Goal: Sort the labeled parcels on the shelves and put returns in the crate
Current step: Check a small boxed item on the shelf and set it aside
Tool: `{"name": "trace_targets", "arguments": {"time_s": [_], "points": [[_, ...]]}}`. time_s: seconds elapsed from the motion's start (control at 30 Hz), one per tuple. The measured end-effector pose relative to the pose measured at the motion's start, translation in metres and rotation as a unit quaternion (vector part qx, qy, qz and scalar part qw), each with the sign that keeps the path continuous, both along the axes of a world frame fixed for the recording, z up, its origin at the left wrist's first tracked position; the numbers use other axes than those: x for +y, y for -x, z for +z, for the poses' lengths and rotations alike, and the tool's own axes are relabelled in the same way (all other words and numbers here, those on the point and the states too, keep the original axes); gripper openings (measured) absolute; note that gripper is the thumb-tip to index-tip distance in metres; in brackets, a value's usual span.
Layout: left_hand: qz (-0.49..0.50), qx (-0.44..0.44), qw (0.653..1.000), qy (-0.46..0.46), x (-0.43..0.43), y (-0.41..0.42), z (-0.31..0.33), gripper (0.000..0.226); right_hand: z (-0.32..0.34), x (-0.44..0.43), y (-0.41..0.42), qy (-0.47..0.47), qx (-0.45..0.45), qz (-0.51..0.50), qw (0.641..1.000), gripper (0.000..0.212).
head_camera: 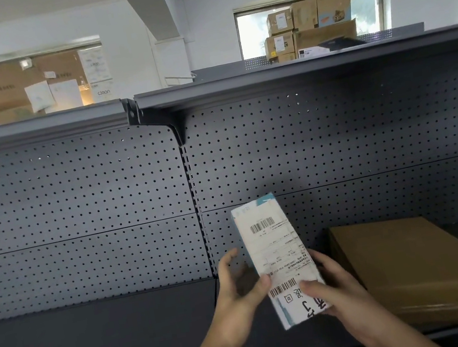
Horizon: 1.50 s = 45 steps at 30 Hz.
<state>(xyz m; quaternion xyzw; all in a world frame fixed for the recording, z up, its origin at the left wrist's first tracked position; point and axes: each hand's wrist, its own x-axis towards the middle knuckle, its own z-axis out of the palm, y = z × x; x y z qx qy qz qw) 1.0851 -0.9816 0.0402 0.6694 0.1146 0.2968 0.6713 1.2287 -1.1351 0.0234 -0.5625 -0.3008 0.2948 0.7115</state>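
Observation:
A long white parcel point(278, 256) with a shipping label and barcodes stands tilted above the dark grey shelf point(98, 340). My right hand point(333, 295) grips its lower end, thumb across the label. My left hand point(238, 290) holds the parcel's left edge, thumb on the front and fingers spread behind. A flat brown cardboard parcel point(419, 265) lies on the shelf just right of my hands. No crate is in view.
A perforated grey back panel point(75, 205) rises behind the shelf, under an upper shelf point(295, 71). Stacked cardboard boxes point(309, 26) sit beyond, in front of a window. The left shelf bay holds nothing.

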Motion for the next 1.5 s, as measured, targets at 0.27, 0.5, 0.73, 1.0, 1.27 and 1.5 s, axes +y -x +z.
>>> {"name": "trace_targets", "arguments": {"time_s": [0.27, 0.5, 0.73, 1.0, 1.27, 1.5], "points": [[0.005, -0.050, 0.998, 0.039, 0.029, -0.003, 0.018, 0.074, 0.015, -0.016, -0.009, 0.039, -0.084, 0.038, 0.995, 0.092], [0.080, -0.152, 0.978, 0.121, 0.019, -0.007, 0.011, 0.053, -0.003, -0.010, 0.001, -0.060, 0.005, -0.055, 0.997, 0.082], [0.094, -0.121, 0.982, 0.113, 0.017, -0.002, 0.006, 0.050, 0.012, -0.010, -0.003, -0.070, -0.003, -0.059, 0.996, 0.078], [-0.059, -0.014, 0.998, 0.031, 0.045, 0.018, 0.021, 0.071, 0.054, -0.027, -0.029, -0.023, -0.098, -0.012, 0.995, 0.088], [0.059, -0.125, 0.985, 0.105, 0.006, 0.005, 0.012, 0.037, 0.030, -0.001, 0.002, -0.090, -0.012, -0.094, 0.991, 0.082], [0.035, -0.122, 0.983, 0.130, -0.020, -0.002, 0.004, 0.041, 0.037, 0.025, 0.024, -0.114, -0.019, -0.043, 0.992, 0.091]]}}
